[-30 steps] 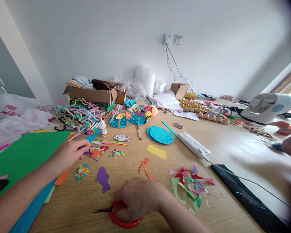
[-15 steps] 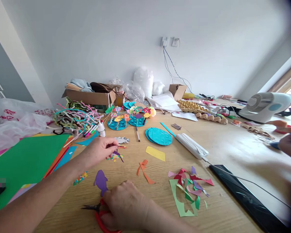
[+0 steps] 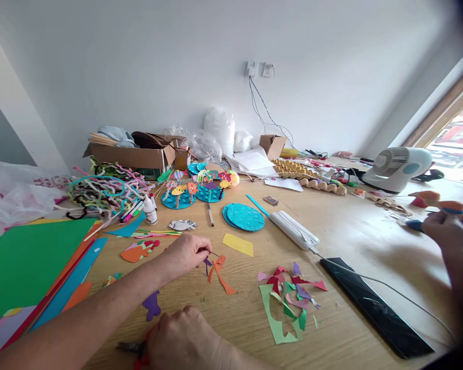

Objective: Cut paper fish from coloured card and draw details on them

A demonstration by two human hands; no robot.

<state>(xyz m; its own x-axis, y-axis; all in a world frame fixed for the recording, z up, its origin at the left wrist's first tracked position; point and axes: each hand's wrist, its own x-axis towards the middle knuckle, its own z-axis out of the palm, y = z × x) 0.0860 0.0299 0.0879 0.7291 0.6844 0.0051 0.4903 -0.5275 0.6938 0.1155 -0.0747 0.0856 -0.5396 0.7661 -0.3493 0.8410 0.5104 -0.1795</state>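
Note:
My left hand [image 3: 189,253] is closed in a pinch on a purple paper scrap [image 3: 207,265], just beside the orange paper strips [image 3: 223,277]. Low in the view, my right hand [image 3: 185,336] grips red-handled scissors [image 3: 130,347], whose dark blades point left. A purple paper fish [image 3: 152,305] lies between my two arms, partly covered by my left forearm. Behind that forearm rest an orange paper fish [image 3: 135,252] and a black-and-white fish drawing [image 3: 182,225]. A pile of coloured paper scraps [image 3: 289,298] lies to the right.
Coloured paper sheets [image 3: 34,257] cover the left side, near a glue bottle [image 3: 150,210] and pipe cleaners [image 3: 108,192]. Blue discs [image 3: 247,217], a white power strip [image 3: 294,229] and a black tablet-like slab [image 3: 374,306] sit rightward. Another person's hand [image 3: 447,231] holds something at far right.
My left hand has carried the purple scrap rightward, from near the orange fish to the orange strips. My right hand and the scissors have shifted left and down.

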